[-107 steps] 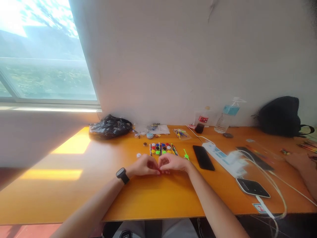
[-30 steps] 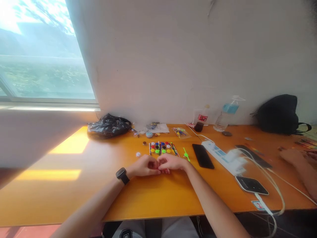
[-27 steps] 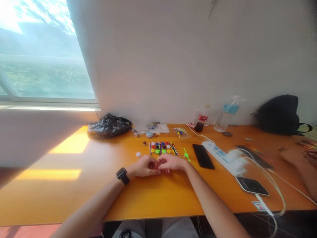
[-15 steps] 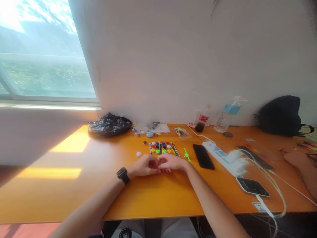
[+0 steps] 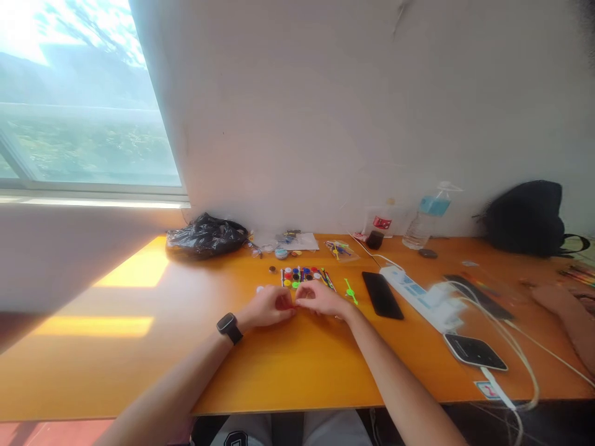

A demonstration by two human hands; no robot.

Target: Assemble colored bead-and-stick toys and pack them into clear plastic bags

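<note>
With twelve o'clock towards the wall from the fingertips, a black plastic bag (image 5: 204,236) sits at ten, and nearer, a white disc (image 5: 259,289) at ten too. The left hand (image 5: 269,305) is curled, fingertips close to the other's; whether it grips anything I cannot tell. At twelve, coloured discs (image 5: 296,277) are set out in rows, seemingly still loose. The right hand (image 5: 320,297) is bent likewise, its grip equally unclear. Thin sticks (image 5: 328,280) lie at one, also apparently unjoined. At two, one green piece (image 5: 351,291) looks already made up; a dark phone (image 5: 382,295) lies at three
</note>
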